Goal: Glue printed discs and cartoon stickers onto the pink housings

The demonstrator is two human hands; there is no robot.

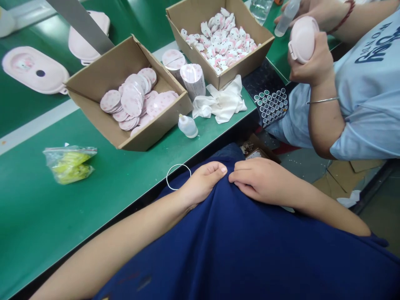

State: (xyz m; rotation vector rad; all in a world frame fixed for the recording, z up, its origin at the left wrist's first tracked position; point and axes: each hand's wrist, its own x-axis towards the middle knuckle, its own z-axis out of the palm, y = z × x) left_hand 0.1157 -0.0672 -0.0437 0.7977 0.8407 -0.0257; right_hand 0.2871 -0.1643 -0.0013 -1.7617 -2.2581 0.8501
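At the centre of the frame, the left hand (202, 181) pinches the navy shirt (225, 250), which fills the bottom of the frame, between thumb and forefinger; just right of it, the right hand (261, 178) curls its fingers against the cloth, though I cannot tell whether it grips any. Above them, a small bottle (188, 126) sits beside a cardboard box (159, 125) of pink discs (133, 100). At upper right, a co-worker's hand (315, 62) holds a pink case (304, 38).
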